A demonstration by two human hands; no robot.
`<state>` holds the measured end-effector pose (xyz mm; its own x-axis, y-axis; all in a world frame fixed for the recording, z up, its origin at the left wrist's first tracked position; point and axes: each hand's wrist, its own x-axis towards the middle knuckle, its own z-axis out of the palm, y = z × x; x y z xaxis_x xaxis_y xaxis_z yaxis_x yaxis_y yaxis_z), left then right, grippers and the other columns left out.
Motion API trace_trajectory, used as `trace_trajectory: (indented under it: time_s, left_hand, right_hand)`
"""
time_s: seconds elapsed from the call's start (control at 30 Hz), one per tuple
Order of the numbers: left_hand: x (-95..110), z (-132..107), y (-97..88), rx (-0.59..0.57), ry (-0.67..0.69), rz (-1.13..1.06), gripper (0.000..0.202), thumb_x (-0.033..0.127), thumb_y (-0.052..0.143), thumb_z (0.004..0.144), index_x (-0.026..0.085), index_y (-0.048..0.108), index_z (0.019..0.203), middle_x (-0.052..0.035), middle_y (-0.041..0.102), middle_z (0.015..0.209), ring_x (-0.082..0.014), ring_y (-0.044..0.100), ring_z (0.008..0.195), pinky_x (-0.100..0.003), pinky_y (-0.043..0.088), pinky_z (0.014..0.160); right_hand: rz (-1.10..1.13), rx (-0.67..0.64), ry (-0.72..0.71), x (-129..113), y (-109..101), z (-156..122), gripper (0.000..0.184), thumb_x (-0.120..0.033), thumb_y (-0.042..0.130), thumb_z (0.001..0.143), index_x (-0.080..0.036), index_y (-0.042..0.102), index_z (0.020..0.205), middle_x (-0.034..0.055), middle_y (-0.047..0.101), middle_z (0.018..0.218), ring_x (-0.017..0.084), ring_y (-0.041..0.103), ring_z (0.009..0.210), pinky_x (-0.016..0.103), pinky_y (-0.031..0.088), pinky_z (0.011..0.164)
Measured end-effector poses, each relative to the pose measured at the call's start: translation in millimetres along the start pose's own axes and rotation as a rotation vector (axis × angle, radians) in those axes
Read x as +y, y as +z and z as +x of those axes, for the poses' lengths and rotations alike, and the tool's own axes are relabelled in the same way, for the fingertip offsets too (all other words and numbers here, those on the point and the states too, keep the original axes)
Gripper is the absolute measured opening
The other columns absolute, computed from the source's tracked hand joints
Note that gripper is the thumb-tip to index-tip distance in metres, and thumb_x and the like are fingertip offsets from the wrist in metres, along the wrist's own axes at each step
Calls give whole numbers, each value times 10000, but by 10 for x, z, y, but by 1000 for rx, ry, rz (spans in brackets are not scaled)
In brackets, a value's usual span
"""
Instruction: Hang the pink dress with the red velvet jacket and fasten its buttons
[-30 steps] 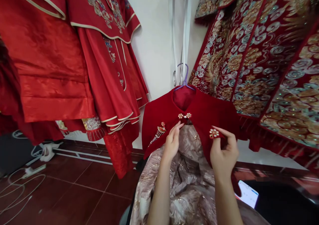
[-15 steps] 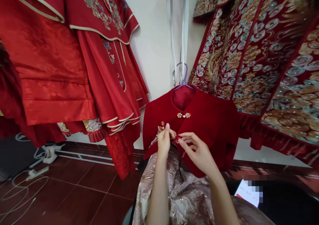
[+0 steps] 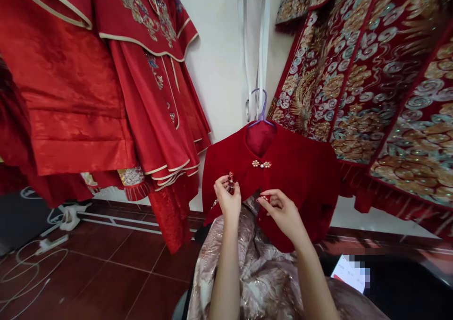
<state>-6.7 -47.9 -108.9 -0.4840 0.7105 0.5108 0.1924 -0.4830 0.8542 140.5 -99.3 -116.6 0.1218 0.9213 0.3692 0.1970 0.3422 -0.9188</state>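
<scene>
White wall point(image 3: 217, 65) stood plain behind, between embroidered red garments point(image 3: 357, 84) hung at either side. Floor was dark red-brown tile point(image 3: 141, 263) with straight, paler grout lines. Low white metal rail point(image 3: 112, 220) ran near the wall's foot, left; white cable point(image 3: 30, 264) lay looped beside a power strip point(image 3: 53, 243). Light soft — floor dimmer than wall.

The left hand point(image 3: 229, 201), at six o'clock, curls around the tasselled brooch point(image 3: 231, 175) on a red jacket point(image 3: 307, 178); its grip is unclear. The right hand point(image 3: 283, 212), towards five, pinches a small ornament point(image 3: 265, 198) at the jacket's front edge. A purple hanger point(image 3: 262, 115) shows at one o'clock, embroidered garments point(image 3: 357, 84) at two, a lit phone point(image 3: 348, 273) at four.
</scene>
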Motion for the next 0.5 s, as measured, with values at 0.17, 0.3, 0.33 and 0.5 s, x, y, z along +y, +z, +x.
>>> trace_trajectory:
  time_s: [0.17,0.3,0.33,0.5]
  left_hand:
    - [-228,104,-83,-124,-130,-128,336,93,652,705,172,509,999,-60,584,979,-112,601,820,-302,506,821]
    - [-262,110,-73,-131,-140,-167,311,87,644,705,161,536,987,-63,612,943,-114,609,795,-296,503,800]
    - [-257,111,-69,-139,-146,-177,309,92,645,705,159,543,989,-68,620,949,-118,616,805,-297,504,805]
    - [-205,127,-71,-204,-150,-249,255,183,624,761,150,594,1013,-105,659,1069,-164,636,976,-338,475,932]
  right_hand:
    - [-21,-115,-10,20,-24,-40,308,-429,620,792,-204,597,1001,29,644,793,154,608,688,286,544,624]
    - [46,-187,-73,-169,83,13,237,-369,566,833,-207,603,1004,54,671,945,161,646,841,291,549,743]
    - [30,-185,-100,-225,133,62,229,-354,562,835,-207,607,1004,51,672,934,157,646,841,288,546,750]
    - [-113,-120,-236,-305,405,478,213,-308,580,793,-182,653,948,40,674,844,133,621,716,273,535,698]
